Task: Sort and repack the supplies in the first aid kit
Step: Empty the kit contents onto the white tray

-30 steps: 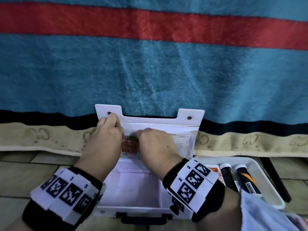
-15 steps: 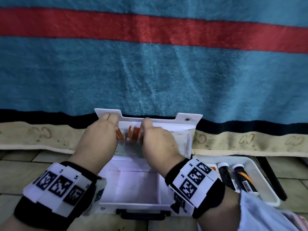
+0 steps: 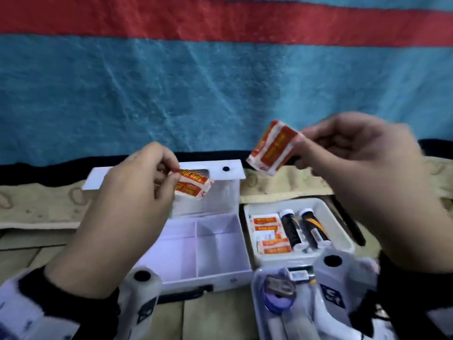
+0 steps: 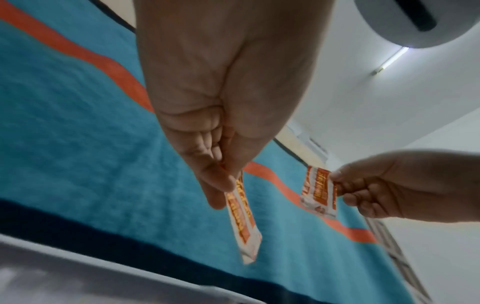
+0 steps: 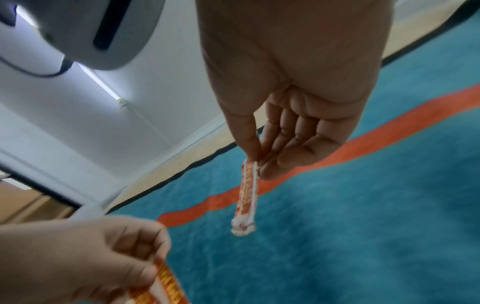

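Observation:
The white first aid kit (image 3: 220,271) lies open on the floor, its divided base bare and its lid (image 3: 220,202) upright. My left hand (image 3: 169,177) pinches an orange-and-white plaster packet (image 3: 193,185) just in front of the lid. My right hand (image 3: 304,148) pinches a second such packet (image 3: 273,148), held higher, above the gap between kit and tray. In the left wrist view the left hand (image 4: 228,176) holds its packet (image 4: 242,220) edge-on, and the right hand's packet (image 4: 318,193) shows at the right. In the right wrist view the right hand (image 5: 255,162) holds its packet (image 5: 246,197) hanging.
A white tray (image 3: 343,231) right of the kit holds more plaster packets (image 3: 269,234) and two dark tubes (image 3: 304,229). A clear box (image 3: 259,312) with small items sits in front of it. A striped blue and red blanket (image 3: 220,89) hangs behind.
Both hands came out of the kit lid's pocket, each with a plaster packet, and lifted apart; the right hand rose and swung right. The head view shifted, showing the tray and the front box.

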### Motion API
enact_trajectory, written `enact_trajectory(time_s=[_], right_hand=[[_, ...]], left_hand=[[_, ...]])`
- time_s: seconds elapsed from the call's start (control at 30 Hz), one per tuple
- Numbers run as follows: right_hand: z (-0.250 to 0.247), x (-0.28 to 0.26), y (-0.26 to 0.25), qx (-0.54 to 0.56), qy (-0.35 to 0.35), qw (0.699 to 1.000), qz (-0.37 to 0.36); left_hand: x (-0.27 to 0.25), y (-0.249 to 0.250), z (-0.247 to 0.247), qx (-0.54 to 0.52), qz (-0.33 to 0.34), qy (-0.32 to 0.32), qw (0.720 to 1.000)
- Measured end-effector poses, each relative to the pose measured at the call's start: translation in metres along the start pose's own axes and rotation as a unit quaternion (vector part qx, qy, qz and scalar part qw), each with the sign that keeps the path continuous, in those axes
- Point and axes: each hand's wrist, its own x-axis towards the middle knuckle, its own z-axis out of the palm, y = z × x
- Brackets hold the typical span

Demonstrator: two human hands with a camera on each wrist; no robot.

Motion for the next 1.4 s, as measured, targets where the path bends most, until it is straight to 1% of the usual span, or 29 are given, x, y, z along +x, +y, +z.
enact_trajectory(time_s=[0.03, 0.1, 0.2, 0.27, 0.33, 0.4, 0.47, 0.5, 0.53, 0.57, 0.63, 0.7, 0.77, 0.9, 0.97, 1.0, 1.03, 1.1, 1.17, 1.2, 1.23, 1.27, 1.33, 1.4], right_hand=[[-0.021, -0.012, 0.002, 0.018, 0.018, 0.999, 0.021], [-0.059, -0.042, 0.011, 0.019, 0.045, 0.996, 0.073], [-0.099, -0.097, 0.038, -0.045, 0.059, 0.980, 0.184], [-0.115, -0.133, 0.056, -0.040, 0.084, 0.959, 0.267], [-0.119, -0.163, 0.065, -0.014, 0.085, 0.933, 0.351], [-0.114, -0.185, 0.069, 0.005, 0.079, 0.902, 0.425], [-0.106, -0.203, 0.076, 0.026, 0.061, 0.872, 0.485], [-0.099, -0.208, 0.077, 0.042, 0.048, 0.852, 0.520], [-0.092, -0.213, 0.077, 0.054, 0.031, 0.835, 0.546], [-0.085, -0.216, 0.077, 0.060, 0.010, 0.825, 0.562], [-0.073, -0.220, 0.077, 0.059, -0.017, 0.818, 0.572], [-0.064, -0.222, 0.077, 0.052, -0.019, 0.815, 0.577], [-0.056, -0.223, 0.077, 0.021, -0.026, 0.818, 0.575], [-0.041, -0.225, 0.083, -0.077, -0.068, 0.827, 0.553], [-0.039, -0.225, 0.083, -0.154, -0.076, 0.837, 0.520], [-0.039, -0.224, 0.081, -0.185, -0.067, 0.846, 0.495], [-0.040, -0.223, 0.079, -0.191, -0.048, 0.862, 0.467], [-0.041, -0.221, 0.077, -0.120, -0.020, 0.897, 0.426], [-0.040, -0.219, 0.076, -0.022, -0.046, 0.909, 0.413], [-0.039, -0.220, 0.079, 0.008, -0.057, 0.910, 0.411], [-0.040, -0.220, 0.081, 0.010, -0.062, 0.910, 0.410], [-0.041, -0.219, 0.084, -0.011, -0.066, 0.909, 0.412], [-0.047, -0.219, 0.090, -0.066, -0.076, 0.901, 0.423], [-0.052, -0.219, 0.093, -0.110, -0.108, 0.886, 0.436]], left_hand=[[-0.006, 0.008, 0.008, -0.037, -0.006, -0.021, 0.999], [-0.020, 0.023, 0.024, -0.089, -0.005, -0.072, 0.993], [-0.041, 0.039, 0.046, -0.106, 0.023, -0.155, 0.982], [-0.054, 0.043, 0.059, -0.102, 0.042, -0.203, 0.973], [-0.066, 0.042, 0.070, -0.092, 0.059, -0.245, 0.963], [-0.076, 0.041, 0.079, -0.075, 0.068, -0.274, 0.957], [-0.084, 0.038, 0.086, -0.074, 0.067, -0.285, 0.953], [-0.087, 0.037, 0.089, -0.072, 0.063, -0.288, 0.953], [-0.090, 0.037, 0.090, -0.071, 0.060, -0.292, 0.952], [-0.093, 0.037, 0.091, -0.071, 0.057, -0.296, 0.951], [-0.097, 0.036, 0.091, -0.070, 0.057, -0.305, 0.948], [-0.101, 0.034, 0.090, -0.063, 0.056, -0.313, 0.946], [-0.105, 0.031, 0.090, -0.057, 0.044, -0.328, 0.942], [-0.115, 0.025, 0.089, -0.049, 0.051, -0.350, 0.934], [-0.118, 0.024, 0.089, -0.045, 0.055, -0.358, 0.931], [-0.119, 0.024, 0.089, -0.044, 0.055, -0.363, 0.929], [-0.120, 0.024, 0.090, -0.049, 0.054, -0.369, 0.927], [-0.121, 0.027, 0.091, -0.075, 0.047, -0.396, 0.914], [-0.124, 0.032, 0.093, -0.096, 0.031, -0.437, 0.894], [-0.126, 0.034, 0.093, -0.101, 0.022, -0.458, 0.883], [-0.128, 0.036, 0.095, -0.102, 0.015, -0.474, 0.875], [-0.130, 0.037, 0.097, -0.099, 0.012, -0.483, 0.870], [-0.131, 0.035, 0.100, -0.075, 0.014, -0.479, 0.874], [-0.129, 0.031, 0.101, -0.032, 0.025, -0.459, 0.887]])
